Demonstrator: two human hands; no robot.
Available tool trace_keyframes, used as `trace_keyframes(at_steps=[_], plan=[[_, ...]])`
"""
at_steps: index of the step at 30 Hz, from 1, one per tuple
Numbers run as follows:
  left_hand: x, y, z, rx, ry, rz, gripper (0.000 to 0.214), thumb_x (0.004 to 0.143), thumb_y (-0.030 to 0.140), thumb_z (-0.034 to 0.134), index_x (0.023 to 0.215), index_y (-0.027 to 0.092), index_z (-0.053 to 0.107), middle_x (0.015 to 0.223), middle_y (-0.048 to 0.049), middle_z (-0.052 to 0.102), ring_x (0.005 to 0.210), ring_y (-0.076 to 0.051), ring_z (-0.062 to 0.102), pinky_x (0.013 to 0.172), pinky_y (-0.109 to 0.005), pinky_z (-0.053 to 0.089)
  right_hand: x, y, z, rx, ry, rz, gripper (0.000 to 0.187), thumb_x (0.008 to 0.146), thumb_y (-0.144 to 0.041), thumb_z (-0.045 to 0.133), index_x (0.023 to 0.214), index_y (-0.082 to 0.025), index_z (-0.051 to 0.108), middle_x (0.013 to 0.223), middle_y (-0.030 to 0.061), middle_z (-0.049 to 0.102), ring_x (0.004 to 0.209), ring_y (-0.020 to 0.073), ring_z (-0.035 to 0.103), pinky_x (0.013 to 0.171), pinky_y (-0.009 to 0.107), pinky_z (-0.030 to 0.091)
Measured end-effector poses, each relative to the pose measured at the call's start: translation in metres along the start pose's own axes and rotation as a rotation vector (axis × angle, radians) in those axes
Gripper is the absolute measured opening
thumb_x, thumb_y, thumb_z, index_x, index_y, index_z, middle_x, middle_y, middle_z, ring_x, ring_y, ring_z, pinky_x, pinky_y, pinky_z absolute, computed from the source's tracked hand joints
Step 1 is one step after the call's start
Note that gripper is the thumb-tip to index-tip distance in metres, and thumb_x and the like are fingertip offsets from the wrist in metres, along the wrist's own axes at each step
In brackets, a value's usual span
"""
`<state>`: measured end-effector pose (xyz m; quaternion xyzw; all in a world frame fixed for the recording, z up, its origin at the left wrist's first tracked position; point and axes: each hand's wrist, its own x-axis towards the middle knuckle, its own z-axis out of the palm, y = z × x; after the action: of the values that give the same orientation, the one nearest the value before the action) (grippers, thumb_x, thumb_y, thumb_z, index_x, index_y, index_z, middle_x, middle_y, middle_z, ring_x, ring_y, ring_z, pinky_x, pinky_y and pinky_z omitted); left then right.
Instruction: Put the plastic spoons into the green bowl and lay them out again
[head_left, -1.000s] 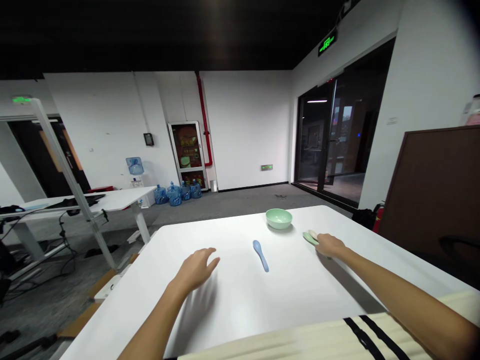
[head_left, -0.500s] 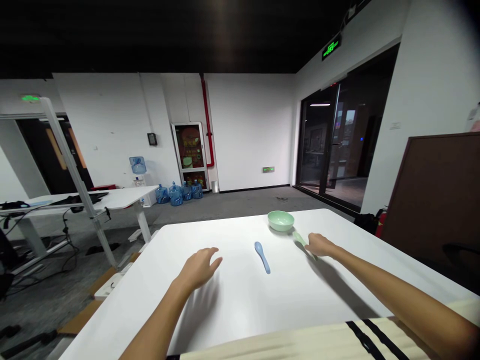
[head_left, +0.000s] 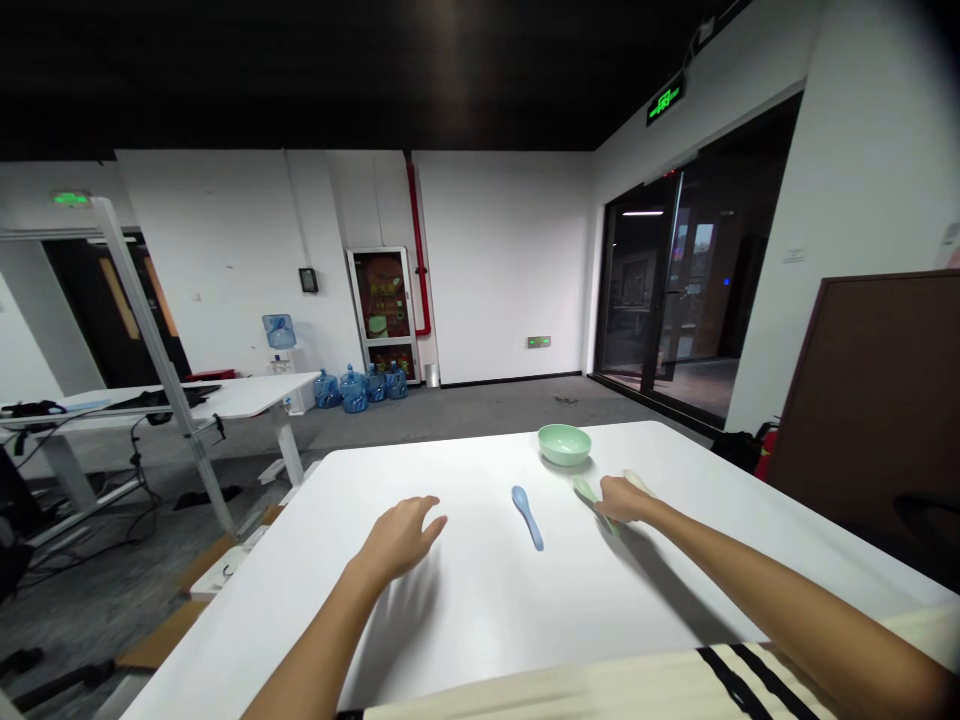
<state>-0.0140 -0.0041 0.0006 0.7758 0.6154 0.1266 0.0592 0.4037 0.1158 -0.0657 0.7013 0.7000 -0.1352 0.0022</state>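
Place: an office, open-plan, and we're looking right across it!
Far left: white office desks [head_left: 225, 396] with cables trailing beneath.
Far wall: a water dispenser [head_left: 280, 335], and blue water jugs [head_left: 352, 392] lined up on the floor.
Far right: glass doors [head_left: 637, 290] under a green exit sign [head_left: 665, 104].
Floor: grey carpet [head_left: 487, 410].
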Motion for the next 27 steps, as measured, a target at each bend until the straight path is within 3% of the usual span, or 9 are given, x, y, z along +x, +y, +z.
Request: trace_keyframes(at_steps=[9,22,27], plan=[[0.0,0.002,0.0,0.001,0.001,0.001,0.054,0.092,0.053,0.036,0.131,0.023,0.057,0.134,-0.0085,0.061,0.124,-0.029,0.054,0.098,-0.041,0.044,0.008,0.007,0.017,-0.025,0.056,0.031,0.023,0.075,-0.033,0.062,0.086,-0.012,0.063,0.096,0.0155,0.068,0.079,0.0228,0.065,0.063,0.028,0.038],[0.001,0.001,0.0,0.01,-0.008,0.004,0.055,0.093,0.054,0.035,0.132,0.022,0.056,0.134,-0.0087,0.061,0.124,-0.029,0.054,0.098,-0.042,0.044,0.003,0.007,0.015,-0.067,0.072,0.008,0.032,0.08,-0.037,0.058,0.098,-0.011,0.064,0.108,0.0182,0.067,0.086,0.0257,0.066,0.066,0.03,0.038],[-0.001,0.004,-0.003,0.017,-0.014,-0.006,0.054,0.093,0.052,0.036,0.132,0.021,0.056,0.135,-0.0085,0.061,0.125,-0.029,0.054,0.098,-0.041,0.044,-0.005,0.0,0.001,-0.099,0.115,-0.012,0.032,0.085,-0.039,0.053,0.089,-0.01,0.065,0.097,0.0175,0.07,0.091,0.0277,0.066,0.072,0.031,0.039]])
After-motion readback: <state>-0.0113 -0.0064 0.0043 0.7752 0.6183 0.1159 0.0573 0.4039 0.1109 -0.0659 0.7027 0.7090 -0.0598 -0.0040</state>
